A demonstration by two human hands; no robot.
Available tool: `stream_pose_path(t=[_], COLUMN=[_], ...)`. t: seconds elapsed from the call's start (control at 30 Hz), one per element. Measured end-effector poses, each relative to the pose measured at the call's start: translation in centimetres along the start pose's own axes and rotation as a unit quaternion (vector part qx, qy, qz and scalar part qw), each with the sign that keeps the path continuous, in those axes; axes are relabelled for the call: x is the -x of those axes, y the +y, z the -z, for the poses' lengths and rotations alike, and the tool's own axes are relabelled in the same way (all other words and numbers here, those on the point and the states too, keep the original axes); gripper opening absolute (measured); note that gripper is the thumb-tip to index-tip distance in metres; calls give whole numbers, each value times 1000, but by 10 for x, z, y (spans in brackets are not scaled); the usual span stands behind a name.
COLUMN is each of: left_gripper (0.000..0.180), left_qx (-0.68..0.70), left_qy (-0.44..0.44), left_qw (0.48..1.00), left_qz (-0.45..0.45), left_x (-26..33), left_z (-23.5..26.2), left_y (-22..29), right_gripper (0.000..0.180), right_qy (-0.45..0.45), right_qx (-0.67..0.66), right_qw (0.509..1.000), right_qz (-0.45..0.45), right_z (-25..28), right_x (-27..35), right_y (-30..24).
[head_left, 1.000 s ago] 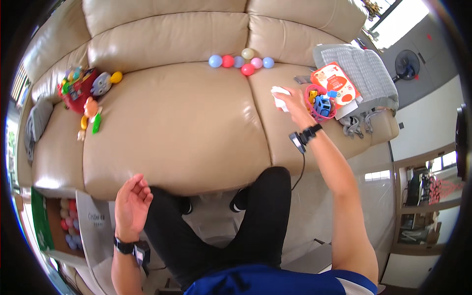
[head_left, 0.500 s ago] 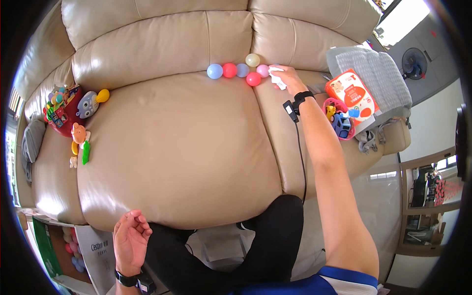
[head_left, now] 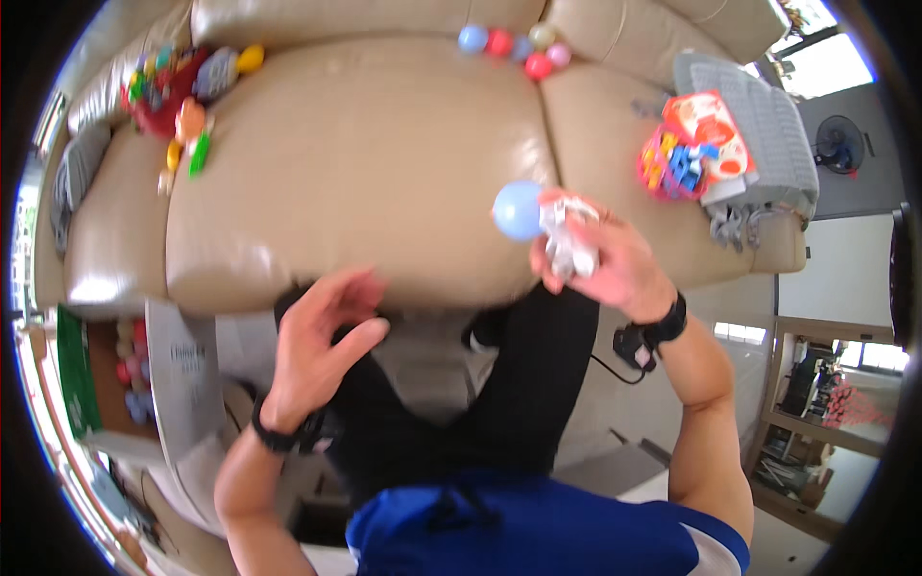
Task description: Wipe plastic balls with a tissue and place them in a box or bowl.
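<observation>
My right hand (head_left: 619,264) is closed on a crumpled white tissue (head_left: 573,240) and a light blue ball (head_left: 519,210), above the front part of the sofa seat. The ball sits at the fingertips, against the tissue. My left hand (head_left: 331,336) hovers over my left thigh, empty, with thumb and fingers apart. Against the backrest lies a cluster of small balls: a blue ball (head_left: 473,39), a red ball (head_left: 498,42), a cream ball (head_left: 543,36), a pink ball (head_left: 558,55) and others.
A pink basket of toys (head_left: 672,163) stands beside an orange and white package (head_left: 711,130) and a grey blanket (head_left: 768,134). Toys fill a red container (head_left: 158,110) at far left. An open box (head_left: 182,374) with balls sits at lower left. A fan (head_left: 839,144) stands right.
My right hand has drawn back from the cluster toward me, bringing the light blue ball and tissue. My left hand has risen and moved rightward. The view has shifted down toward my lap.
</observation>
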State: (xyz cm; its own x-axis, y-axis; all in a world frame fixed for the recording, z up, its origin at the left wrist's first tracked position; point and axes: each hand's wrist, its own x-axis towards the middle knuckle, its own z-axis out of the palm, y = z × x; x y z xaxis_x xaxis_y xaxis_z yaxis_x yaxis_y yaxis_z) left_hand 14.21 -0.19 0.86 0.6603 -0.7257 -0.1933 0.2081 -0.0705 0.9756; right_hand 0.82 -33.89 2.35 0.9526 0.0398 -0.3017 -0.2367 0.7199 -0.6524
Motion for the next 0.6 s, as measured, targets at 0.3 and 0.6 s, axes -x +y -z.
stream_pose_path(t=[0.3, 0.6], left_gripper=[73, 62], left_qx=[112, -6], left_qy=[-143, -1], left_qw=[982, 994], left_qz=[-57, -110], left_x=[61, 109], left_z=[-47, -33], left_y=[-18, -6], right_gripper=[50, 76], right_qy=[-104, 31], right_qx=[-251, -145], right_qw=[962, 988], right_qz=[29, 37], right_z=[-99, -110], right_x=[71, 72], right_y=[160, 162])
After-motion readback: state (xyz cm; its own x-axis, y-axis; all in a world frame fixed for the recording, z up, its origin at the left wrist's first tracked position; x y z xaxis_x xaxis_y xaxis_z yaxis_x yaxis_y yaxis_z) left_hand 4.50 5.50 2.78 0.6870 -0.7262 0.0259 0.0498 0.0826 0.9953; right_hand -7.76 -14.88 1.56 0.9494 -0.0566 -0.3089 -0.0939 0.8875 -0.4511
